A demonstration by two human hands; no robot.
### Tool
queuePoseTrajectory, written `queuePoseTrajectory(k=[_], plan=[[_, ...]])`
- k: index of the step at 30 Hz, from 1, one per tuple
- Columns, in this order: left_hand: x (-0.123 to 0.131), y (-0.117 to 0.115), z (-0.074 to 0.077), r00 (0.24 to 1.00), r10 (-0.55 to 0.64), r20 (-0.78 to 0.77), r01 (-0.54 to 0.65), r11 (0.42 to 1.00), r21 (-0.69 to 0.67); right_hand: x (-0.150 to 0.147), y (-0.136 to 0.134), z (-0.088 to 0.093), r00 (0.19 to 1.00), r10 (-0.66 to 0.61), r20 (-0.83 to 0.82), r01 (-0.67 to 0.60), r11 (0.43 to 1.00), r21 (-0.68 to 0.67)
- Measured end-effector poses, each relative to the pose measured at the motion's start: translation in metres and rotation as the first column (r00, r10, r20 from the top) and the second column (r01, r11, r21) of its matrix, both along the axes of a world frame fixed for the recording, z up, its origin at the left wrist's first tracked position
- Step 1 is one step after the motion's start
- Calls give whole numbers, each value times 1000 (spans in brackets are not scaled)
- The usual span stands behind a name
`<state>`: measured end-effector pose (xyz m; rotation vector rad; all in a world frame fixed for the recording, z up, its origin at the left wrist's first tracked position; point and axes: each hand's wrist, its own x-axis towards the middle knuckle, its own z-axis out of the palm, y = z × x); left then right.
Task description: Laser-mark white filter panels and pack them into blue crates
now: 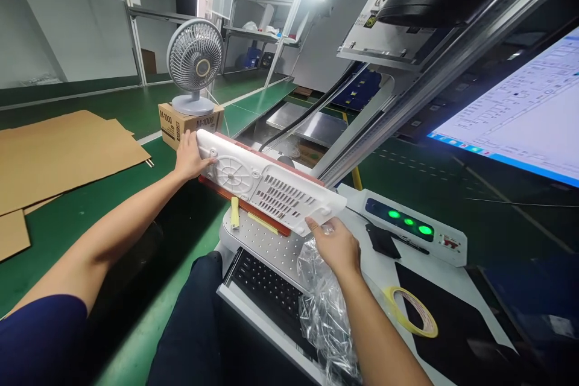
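Observation:
Between both hands I hold a long white plastic panel (271, 190), with a round spoked grille on its left part and a slotted vent on its right. My left hand (190, 155) grips its left end, thumb on the near face. At the lower right corner my right hand (335, 244) pinches it. The panel is tilted, above a perforated metal plate (253, 235) on the bench. A reddish-brown strip (217, 189) shows below and behind the panel. Yellow tape pieces (234, 212) lie by it. Clear plastic wrap (323, 307) bunches under my right forearm.
A black keyboard (266, 289) sits in a pulled-out tray below the plate. To the right are a yellow tape roll (429, 327), a box with green lights (407, 223) and a screen (520, 108). A fan (195, 60) stands on a carton (170, 125); cardboard sheets (67, 151) lie left.

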<state>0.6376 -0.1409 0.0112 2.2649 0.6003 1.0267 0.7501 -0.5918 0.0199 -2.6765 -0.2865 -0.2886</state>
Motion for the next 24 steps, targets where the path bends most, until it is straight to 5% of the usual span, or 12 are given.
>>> queuePoseTrajectory(k=[3,7,10,17,24], plan=[[5,-18,20,996,21,-82,-4,978,209,7,-2,0,998,20,64,-26,995,96],[22,-39,45,960,-108,-259,226,845,485,17,3,-3,997,6,83,-20,987,162],[32,-44,48,933,-166,-320,319,794,517,21,8,-4,995,-11,102,-8,984,178],[34,-39,42,940,-177,-292,314,782,538,19,9,5,999,47,26,-52,973,224],[41,-30,65,905,-141,-402,374,715,590,24,4,10,978,206,-1,-186,883,430]])
